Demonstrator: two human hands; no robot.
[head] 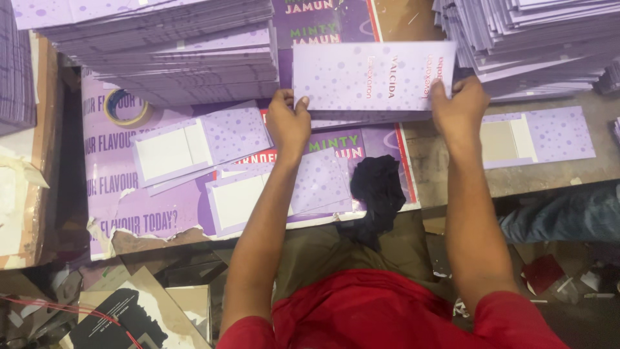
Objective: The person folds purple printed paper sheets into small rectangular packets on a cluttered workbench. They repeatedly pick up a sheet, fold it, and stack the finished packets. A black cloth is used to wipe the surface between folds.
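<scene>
Both hands grip one flat lilac carton blank point(373, 76) by its near edge: the left hand point(288, 121) pinches the left corner, the right hand point(460, 106) the right corner, fingers closed on the card. It is held level just above a low pile of like blanks on the counter point(452, 161). Tall stacks of lilac blanks point(174, 52) stand at the upper left, and more point(529, 45) at the upper right. Unfolded blanks point(200, 145) lie on the purple poster sheet near the left forearm, another point(539, 136) lies right of the right wrist. A tape roll point(124, 107) sits by the left stack, and a dark cloth point(376, 190) lies between the arms
</scene>
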